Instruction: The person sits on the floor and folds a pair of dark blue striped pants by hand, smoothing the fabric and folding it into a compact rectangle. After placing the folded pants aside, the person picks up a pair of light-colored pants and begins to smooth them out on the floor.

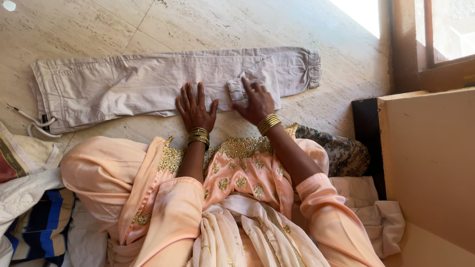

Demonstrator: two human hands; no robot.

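One pair of pale grey trousers (148,84) lies flat on the floor (222,24) just beyond the person's knees, and everything here is placed against it. Nearest the camera, on the near side of the trousers, sits the person's peach tunic (242,173) with gold embroidery, soft and draped. To the left of it, short of the trousers' waistband, lies a heap of cloth: one white piece (24,190) and one with blue stripes (42,227). To the right, near the trousers' cuffs, is a mottled camouflage fabric (341,151) and a folded pinkish cloth (378,217).

The left hand (195,106) rests flat on the trousers' near edge at about mid-length, fingers spread and open, palm down, gripping nothing. A stack of gold and dark bangles circles its wrist. The right hand (257,101) lies just beside it toward the cuff end, fingers curled onto one gathered cuff (238,89) that is folded back over the leg; it pinches that cuff. Gold bangles ring this wrist too.

The trousers are woven cotton, lightly creased, with a drawstring (29,126) trailing from the waistband at the left end and a second elastic cuff (312,69) at the far right end. The floor beneath is smooth, beige, veined stone tile. Beyond the cuff end stands a wooden window frame (403,44).
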